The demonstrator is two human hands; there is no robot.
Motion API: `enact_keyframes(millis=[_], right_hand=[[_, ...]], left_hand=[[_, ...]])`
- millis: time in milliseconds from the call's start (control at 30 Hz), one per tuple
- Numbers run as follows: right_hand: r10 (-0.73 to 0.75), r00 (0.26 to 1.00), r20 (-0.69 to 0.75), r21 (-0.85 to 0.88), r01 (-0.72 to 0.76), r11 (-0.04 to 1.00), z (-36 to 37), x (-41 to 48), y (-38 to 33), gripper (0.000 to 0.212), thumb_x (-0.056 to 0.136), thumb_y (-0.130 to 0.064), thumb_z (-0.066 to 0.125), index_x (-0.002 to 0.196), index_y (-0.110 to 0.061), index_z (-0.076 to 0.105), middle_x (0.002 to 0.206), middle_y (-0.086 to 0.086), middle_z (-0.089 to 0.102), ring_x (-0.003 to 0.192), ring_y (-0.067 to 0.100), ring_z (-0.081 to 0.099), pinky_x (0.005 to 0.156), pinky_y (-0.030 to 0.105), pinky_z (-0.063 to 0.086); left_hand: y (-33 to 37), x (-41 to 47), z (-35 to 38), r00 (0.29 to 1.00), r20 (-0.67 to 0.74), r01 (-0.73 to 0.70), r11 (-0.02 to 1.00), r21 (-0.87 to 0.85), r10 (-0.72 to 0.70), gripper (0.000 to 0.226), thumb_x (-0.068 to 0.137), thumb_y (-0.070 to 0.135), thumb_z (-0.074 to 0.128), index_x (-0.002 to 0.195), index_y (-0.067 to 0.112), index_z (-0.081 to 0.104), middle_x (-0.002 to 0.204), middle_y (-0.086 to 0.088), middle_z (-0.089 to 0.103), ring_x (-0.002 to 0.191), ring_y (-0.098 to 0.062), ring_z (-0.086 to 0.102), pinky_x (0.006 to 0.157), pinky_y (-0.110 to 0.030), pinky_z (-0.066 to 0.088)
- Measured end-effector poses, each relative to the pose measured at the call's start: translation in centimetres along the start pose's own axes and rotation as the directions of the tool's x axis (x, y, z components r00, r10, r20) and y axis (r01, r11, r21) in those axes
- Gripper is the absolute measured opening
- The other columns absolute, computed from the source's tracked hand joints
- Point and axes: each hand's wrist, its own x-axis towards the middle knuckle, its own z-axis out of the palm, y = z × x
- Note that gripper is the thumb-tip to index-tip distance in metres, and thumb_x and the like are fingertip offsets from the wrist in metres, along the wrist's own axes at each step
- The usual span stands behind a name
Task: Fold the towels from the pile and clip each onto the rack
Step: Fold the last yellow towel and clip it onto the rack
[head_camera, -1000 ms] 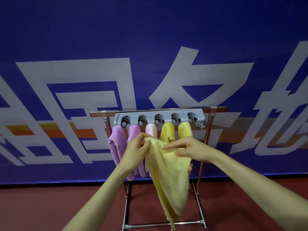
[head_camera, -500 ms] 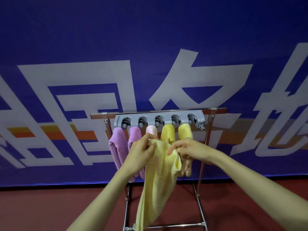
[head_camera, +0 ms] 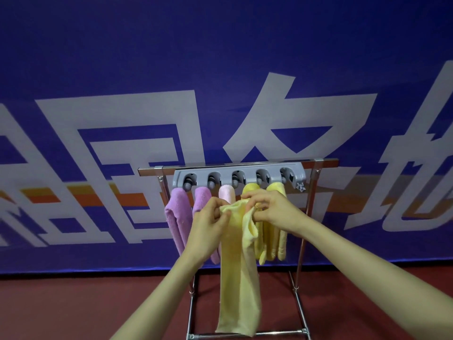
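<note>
Right in front of the rack [head_camera: 152, 171], I've got both hands up near the clips [head_camera: 239, 179]. My left hand [head_camera: 208, 224] and right hand [head_camera: 272, 209] each pinch the yellow towel [head_camera: 237, 278] by its top edge, fingers curled. It dangles down to the bottom bar. Five clipped towels [head_camera: 177, 217] hang behind.
</note>
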Motion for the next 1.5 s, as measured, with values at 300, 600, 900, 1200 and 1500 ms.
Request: enact_keyframes(millis=[300, 600, 900, 1200, 1500], right_hand=[[-0.041, 0.988, -0.146, -0.083, 0.029, 0.996, 0.7, 0.6, -0.3, 0.015, 0.07, -0.003, 0.064, 0.065, -0.013, 0.054, 0.067, -0.003, 0.049, 0.063, 0.01, 0.043, 0.061, 0.027, 0.034], [0.011, 0.983, -0.183, -0.045, -0.019, 0.999, -0.1, 0.3, -0.4, 0.022, 0.067, 0.007, 0.059, 0.056, -0.007, 0.046, 0.058, -0.002, 0.044, 0.062, 0.015, 0.042, 0.061, 0.034, 0.037], [0.099, 0.973, -0.21, -0.023, -0.106, 0.994, 0.1, 0.7, 0.0, 0.031, 0.069, 0.001, 0.064, 0.051, -0.018, 0.048, 0.058, -0.004, 0.046, 0.062, 0.012, 0.045, 0.06, 0.031, 0.039], [0.096, 0.988, -0.117, 0.01, -0.096, 0.995, 0.3, 0.4, -0.2, 0.02, 0.062, -0.007, 0.065, 0.055, -0.021, 0.053, 0.061, -0.004, 0.05, 0.065, 0.015, 0.047, 0.064, 0.036, 0.038], [0.092, 0.993, -0.072, 0.197, -0.076, 0.977, -0.5, -0.7, -0.8, 0.023, 0.076, 0.002, 0.069, 0.09, -0.017, 0.063, 0.085, 0.007, 0.061, 0.084, 0.016, 0.06, 0.077, 0.028, 0.047]], left_hand=[[0.2, -0.1, 0.6, 0.997, 0.076, 0.015, 1.0, 0.003, -0.015, 0.009, 0.094, 0.017, 0.055, 0.096, 0.008, 0.056, 0.064, 0.002, 0.067, 0.059, 0.0, 0.054, 0.058, -0.019, 0.043], [0.1, -0.4, 0.4, 0.999, -0.005, -0.052, 0.999, -0.008, 0.052, 0.011, 0.093, 0.009, 0.056, 0.099, 0.018, 0.053, 0.085, -0.003, 0.068, 0.074, -0.018, 0.064, 0.072, -0.026, 0.05], [0.3, -1.0, 0.2, 0.99, 0.079, -0.12, 0.988, 0.098, 0.113, 0.017, 0.089, 0.005, 0.054, 0.089, 0.019, 0.064, 0.079, -0.005, 0.068, 0.069, -0.021, 0.06, 0.066, -0.031, 0.048], [-0.3, -0.9, 0.0, 0.987, 0.025, -0.159, 0.976, 0.152, 0.157, 0.009, 0.084, 0.015, 0.068, 0.081, 0.013, 0.06, 0.062, 0.004, 0.057, 0.058, -0.002, 0.047, 0.058, -0.017, 0.04], [1.2, -0.2, -0.6, 0.975, 0.067, -0.215, 0.974, 0.078, 0.21, 0.019, 0.091, 0.012, 0.06, 0.079, 0.02, 0.048, 0.065, 0.006, 0.053, 0.059, -0.001, 0.047, 0.061, -0.011, 0.04]])
